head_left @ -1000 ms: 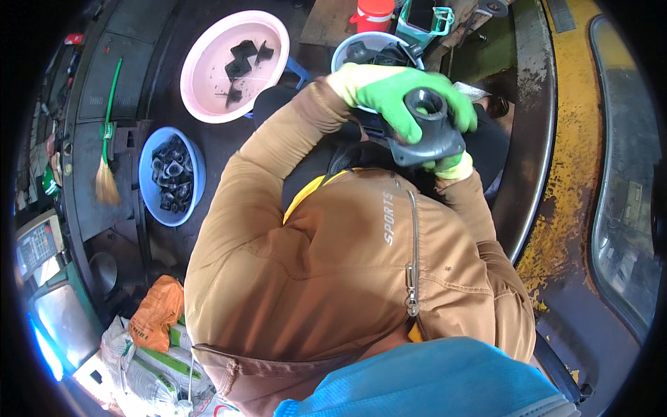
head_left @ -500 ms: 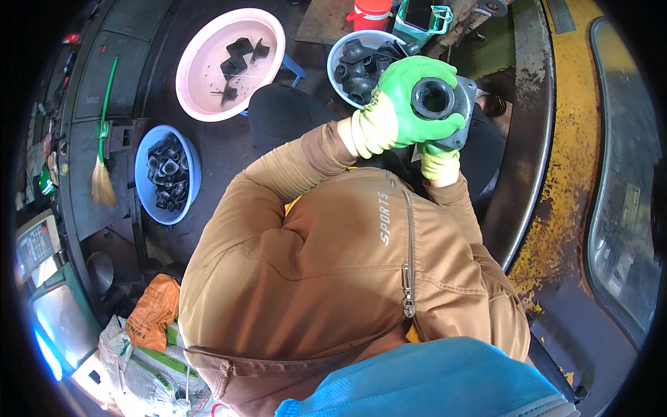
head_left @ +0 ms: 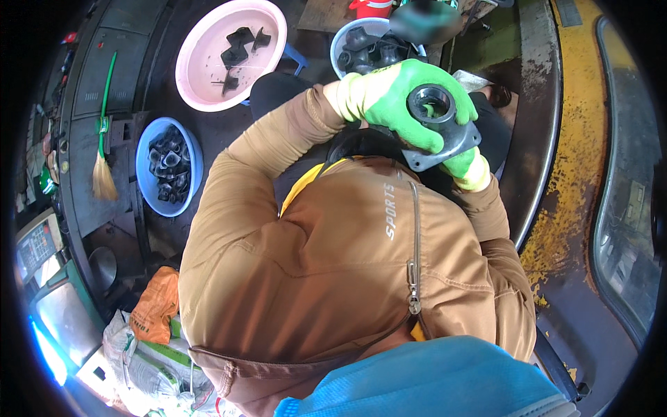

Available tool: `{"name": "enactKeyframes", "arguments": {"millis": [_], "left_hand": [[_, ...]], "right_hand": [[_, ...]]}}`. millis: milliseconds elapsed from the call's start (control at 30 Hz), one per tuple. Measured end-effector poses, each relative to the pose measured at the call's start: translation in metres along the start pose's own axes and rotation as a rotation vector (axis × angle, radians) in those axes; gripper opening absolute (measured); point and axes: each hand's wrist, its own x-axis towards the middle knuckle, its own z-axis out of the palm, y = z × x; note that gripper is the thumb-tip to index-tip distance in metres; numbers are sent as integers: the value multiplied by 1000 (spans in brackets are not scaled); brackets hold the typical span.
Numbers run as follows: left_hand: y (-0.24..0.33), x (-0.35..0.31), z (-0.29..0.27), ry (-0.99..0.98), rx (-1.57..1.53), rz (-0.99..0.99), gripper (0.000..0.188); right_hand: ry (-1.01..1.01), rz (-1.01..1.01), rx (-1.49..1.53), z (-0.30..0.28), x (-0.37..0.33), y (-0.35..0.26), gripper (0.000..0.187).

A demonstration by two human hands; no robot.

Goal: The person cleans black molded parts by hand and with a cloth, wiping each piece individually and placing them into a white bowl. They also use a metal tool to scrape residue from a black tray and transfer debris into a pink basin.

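Observation:
Both my hands wear green gloves and hold up a grey metal flanged casting (head_left: 445,132) with a round bore, in front of my chest. My left hand (head_left: 389,101) wraps over its top and left side. My right hand (head_left: 464,165) grips it from below, mostly hidden behind the flange. Just beyond it stands a grey-blue basin (head_left: 344,42) filled with dark metal parts.
A pink basin (head_left: 201,62) with a few dark parts sits at the upper left. A blue basin (head_left: 191,163) of dark parts lies on the left. A green-handled broom (head_left: 104,139), sacks (head_left: 149,347) and a yellow-stained machine surface (head_left: 577,174) surround me.
The casting and both hands have shifted slightly between frames, ending a little lower and turned; the bore now faces up toward the camera. The grip is unchanged.

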Motion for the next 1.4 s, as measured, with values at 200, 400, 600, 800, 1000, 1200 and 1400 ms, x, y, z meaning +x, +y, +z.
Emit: {"name": "enactKeyframes", "arguments": {"millis": [200,400,600,800,1000,1200,1400], "left_hand": [[-14,4,0,-311,-337,-38,52],[-46,-17,-13,743,257,124,27],[-66,-55,-60,1008,227,15,26],[-45,-91,-70,1192,-1058,78,34],[-35,-108,-63,1249,-1040,12,34],[-39,-106,-40,1124,896,-152,41],[-48,-88,-10,917,955,-72,33]], "right_hand": [[-81,280,625,21,-17,20,28],[-177,581,1804,30,3,54,33],[150,827,326,0,21,109,28],[222,816,444,9,24,118,34],[207,755,508,32,37,86,28],[372,528,499,43,84,45,35],[313,50,-396,50,111,30,79]]}}
